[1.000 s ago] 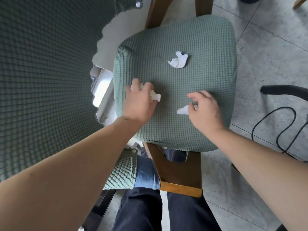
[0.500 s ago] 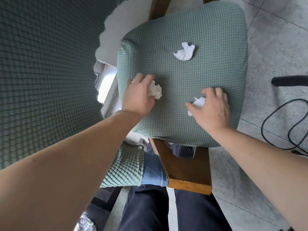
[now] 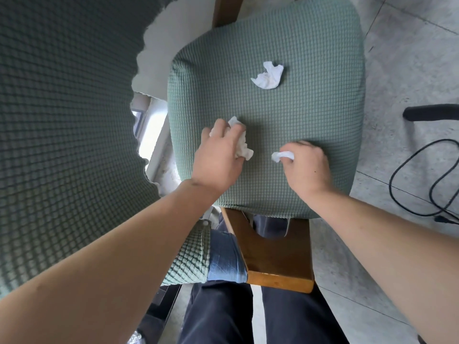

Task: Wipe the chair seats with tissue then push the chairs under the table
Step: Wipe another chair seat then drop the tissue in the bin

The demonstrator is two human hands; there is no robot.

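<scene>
A chair seat (image 3: 310, 115) in green waffle fabric fills the middle of the head view, on a wooden frame (image 3: 275, 264). My left hand (image 3: 218, 160) presses a crumpled white tissue (image 3: 242, 147) onto the near left part of the seat. My right hand (image 3: 308, 167) pinches a smaller white tissue wad (image 3: 282, 155) against the seat, just right of the left hand. A third crumpled tissue (image 3: 268, 76) lies loose on the far half of the seat, apart from both hands.
A second green-covered chair back (image 3: 64, 120) looms close on the left. Black cables (image 3: 422, 182) and a black bar (image 3: 432, 112) lie on the grey tiled floor at right. My dark trousers (image 3: 248, 316) show below the wooden frame.
Both hands slid across the seat with their tissues: the left went right and toward the middle, the right came back left and nearer, so the two hands are closer together.
</scene>
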